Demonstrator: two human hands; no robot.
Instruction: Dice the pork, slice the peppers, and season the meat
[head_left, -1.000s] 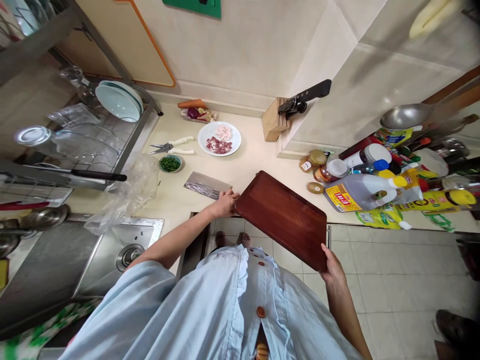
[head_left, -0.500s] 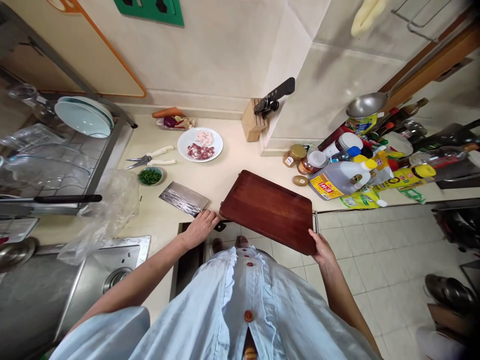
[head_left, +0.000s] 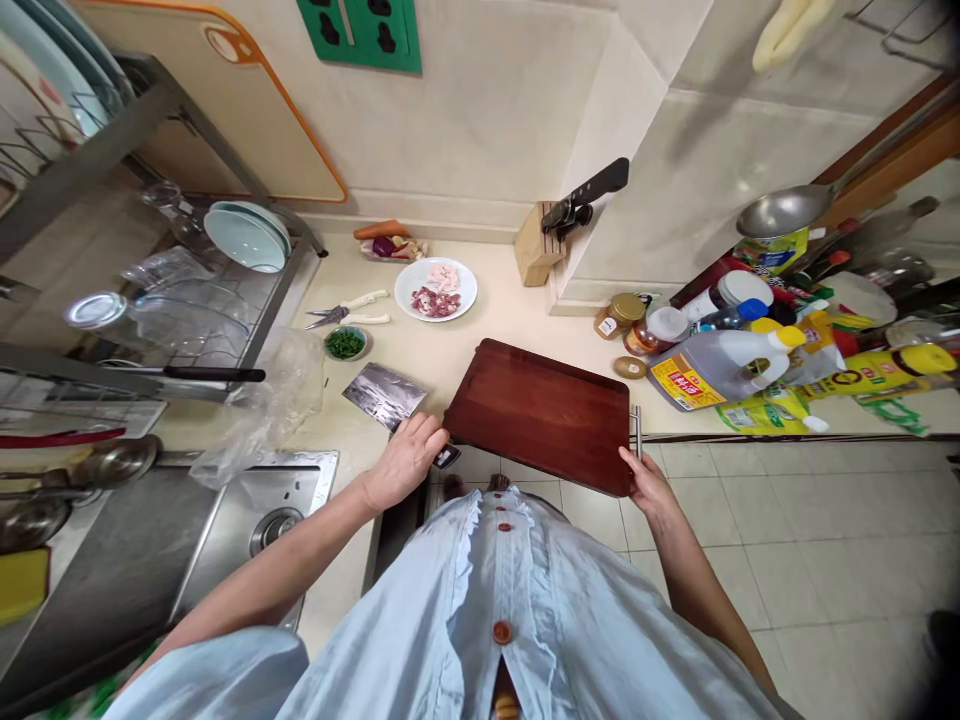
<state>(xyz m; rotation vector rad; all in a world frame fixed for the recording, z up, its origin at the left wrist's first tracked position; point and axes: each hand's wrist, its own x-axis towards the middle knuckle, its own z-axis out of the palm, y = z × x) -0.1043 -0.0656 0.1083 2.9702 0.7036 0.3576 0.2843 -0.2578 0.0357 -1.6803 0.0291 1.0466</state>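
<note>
My left hand (head_left: 406,459) is closed around the black handle of a cleaver (head_left: 385,396), whose broad wet blade lies over the counter pointing to the left. The handle's end sticks out below my fingers. My right hand (head_left: 646,482) grips the lower right corner of a dark red-brown wooden cutting board (head_left: 544,415), thumb on top and fingers hidden beneath. The board is tilted slightly and overhangs the counter's front edge, its left end beside my left hand. Behind the cleaver stand a small bowl of chopped greens (head_left: 346,343) and a white plate (head_left: 466,290) with cut meat.
Scissors (head_left: 349,309), a knife block (head_left: 537,250) and a plastic-wrapped vegetable pack (head_left: 391,243) sit along the back. Jars (head_left: 619,315), a brown oval fruit (head_left: 629,368) and a large jug (head_left: 720,362) crowd the right. A sink (head_left: 217,540) and dish rack (head_left: 281,300) are left.
The view has swung left, so the counter things appear farther right. My left hand still holds the cleaver, and the board in my right hand has turned slightly closer to level.
</note>
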